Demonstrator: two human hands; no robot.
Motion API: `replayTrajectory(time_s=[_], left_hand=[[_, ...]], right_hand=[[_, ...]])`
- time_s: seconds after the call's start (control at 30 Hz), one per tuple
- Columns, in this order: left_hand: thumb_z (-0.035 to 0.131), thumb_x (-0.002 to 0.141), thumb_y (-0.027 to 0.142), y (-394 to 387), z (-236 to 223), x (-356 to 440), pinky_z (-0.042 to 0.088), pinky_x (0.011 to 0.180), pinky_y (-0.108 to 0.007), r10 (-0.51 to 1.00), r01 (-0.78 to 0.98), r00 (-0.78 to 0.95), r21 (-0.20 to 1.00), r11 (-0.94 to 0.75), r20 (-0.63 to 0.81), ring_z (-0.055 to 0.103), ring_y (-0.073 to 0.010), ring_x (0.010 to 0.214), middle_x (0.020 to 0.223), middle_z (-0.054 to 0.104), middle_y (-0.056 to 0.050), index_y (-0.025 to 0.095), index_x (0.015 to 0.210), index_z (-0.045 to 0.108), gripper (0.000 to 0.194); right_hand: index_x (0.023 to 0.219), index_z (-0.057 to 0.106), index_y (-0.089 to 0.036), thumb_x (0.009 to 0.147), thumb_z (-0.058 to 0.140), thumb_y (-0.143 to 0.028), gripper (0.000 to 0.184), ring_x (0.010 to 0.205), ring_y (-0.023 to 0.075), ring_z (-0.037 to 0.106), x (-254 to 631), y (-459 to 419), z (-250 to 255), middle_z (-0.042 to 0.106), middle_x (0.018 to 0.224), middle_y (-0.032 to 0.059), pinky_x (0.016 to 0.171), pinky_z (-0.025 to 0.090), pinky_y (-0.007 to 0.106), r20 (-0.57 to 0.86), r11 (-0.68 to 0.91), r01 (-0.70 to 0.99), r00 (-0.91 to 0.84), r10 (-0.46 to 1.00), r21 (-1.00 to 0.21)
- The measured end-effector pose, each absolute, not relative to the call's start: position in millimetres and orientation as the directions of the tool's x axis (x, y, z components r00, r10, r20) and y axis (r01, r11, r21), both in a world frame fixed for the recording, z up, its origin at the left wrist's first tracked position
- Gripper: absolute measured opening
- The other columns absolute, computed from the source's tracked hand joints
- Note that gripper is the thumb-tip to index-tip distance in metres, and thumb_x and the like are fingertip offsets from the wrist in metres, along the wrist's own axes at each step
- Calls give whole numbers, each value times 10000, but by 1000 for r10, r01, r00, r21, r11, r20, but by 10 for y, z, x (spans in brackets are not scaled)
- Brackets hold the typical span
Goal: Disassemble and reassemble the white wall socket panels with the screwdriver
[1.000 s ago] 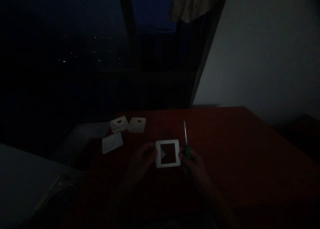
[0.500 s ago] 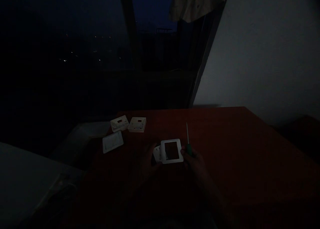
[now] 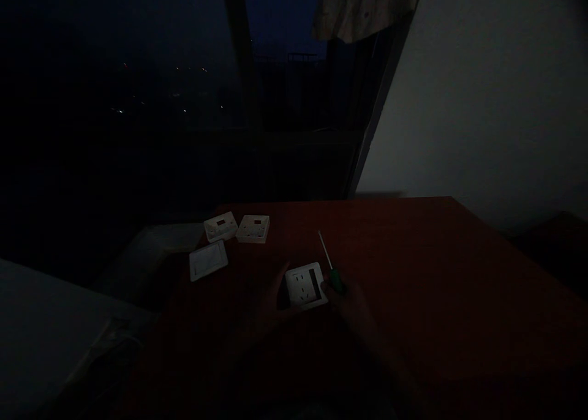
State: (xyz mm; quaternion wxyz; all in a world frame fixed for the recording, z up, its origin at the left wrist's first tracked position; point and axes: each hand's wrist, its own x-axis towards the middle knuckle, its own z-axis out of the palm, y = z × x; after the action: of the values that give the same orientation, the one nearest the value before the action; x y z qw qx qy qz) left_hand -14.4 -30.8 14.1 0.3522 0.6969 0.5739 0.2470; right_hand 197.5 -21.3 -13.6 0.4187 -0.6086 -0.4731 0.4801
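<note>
My left hand (image 3: 272, 303) is closed around the left side of a white wall socket (image 3: 301, 290), whose plug slots face up. Over the socket lies a white square cover frame (image 3: 319, 272); a dark gap shows between the socket and the frame's right side. The fingers of my right hand (image 3: 353, 307) pinch that right side. The same hand also grips a screwdriver (image 3: 336, 280) by its green handle, its shaft pointing away and slightly left. Dim light hides most finger detail.
On the red-brown table (image 3: 404, 242), a white box (image 3: 220, 228) and a similar box (image 3: 253, 229) stand at the far left edge. A white flat plate (image 3: 208, 261) lies nearer. Behind the table are a dark window (image 3: 184, 71) and a pale wall (image 3: 487, 101).
The frame has come left and down over the socket, which now shows through its opening. My right hand has moved left, and the screwdriver has tilted left with it.
</note>
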Motion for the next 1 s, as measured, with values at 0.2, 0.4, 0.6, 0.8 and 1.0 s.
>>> replayTrajectory(time_s=[0.2, 0.4, 0.6, 0.8, 1.0], left_hand=[[732, 713, 355, -318, 64, -133, 258, 1099, -552, 972, 668, 225, 736, -108, -61, 347, -342, 1349, 1482, 369, -138, 226, 1444, 330, 844], [693, 748, 288, -299, 18, -156, 281, 1090, -532, 965, 683, 261, 714, -154, -41, 325, -341, 1359, 1479, 362, -145, 231, 1450, 321, 796], [671, 754, 245, -322, 17, -148, 261, 1109, -516, 964, 707, 265, 682, -186, -12, 306, -326, 1368, 1490, 336, -132, 229, 1459, 293, 800], [712, 700, 253, -367, 93, -74, 288, 1107, -495, 949, 737, 310, 616, -278, 58, 297, -344, 1365, 1512, 283, -114, 239, 1448, 315, 846], [713, 676, 207, -358, -27, 43, 284, 1105, -499, 942, 785, 325, 533, -316, 80, 289, -341, 1358, 1514, 271, -101, 243, 1450, 286, 885]], right_hand=[[834, 672, -197, 730, 617, -433, 263, 737, 212, 626, 1959, -170, -182, 693, 812, 43, 625, 466, 285, -99, -113, 277, 63, 993, -954], [884, 686, -204, 721, 624, -379, 247, 772, 234, 645, 1953, -154, -192, 704, 843, 45, 697, 472, 321, -52, -55, 354, 16, 998, -934], [977, 662, -219, 740, 604, -371, 287, 838, 235, 651, 1936, -134, -210, 710, 938, 48, 738, 484, 321, -43, -40, 362, 1, 999, -931], [944, 667, -221, 730, 612, -382, 273, 820, 221, 644, 1953, -113, -259, 709, 902, 30, 745, 488, 317, -45, -38, 357, -13, 999, -933], [973, 667, -214, 749, 595, -383, 289, 803, 217, 643, 1957, -117, -243, 706, 890, 37, 727, 488, 313, -54, -41, 343, -28, 998, -939]])
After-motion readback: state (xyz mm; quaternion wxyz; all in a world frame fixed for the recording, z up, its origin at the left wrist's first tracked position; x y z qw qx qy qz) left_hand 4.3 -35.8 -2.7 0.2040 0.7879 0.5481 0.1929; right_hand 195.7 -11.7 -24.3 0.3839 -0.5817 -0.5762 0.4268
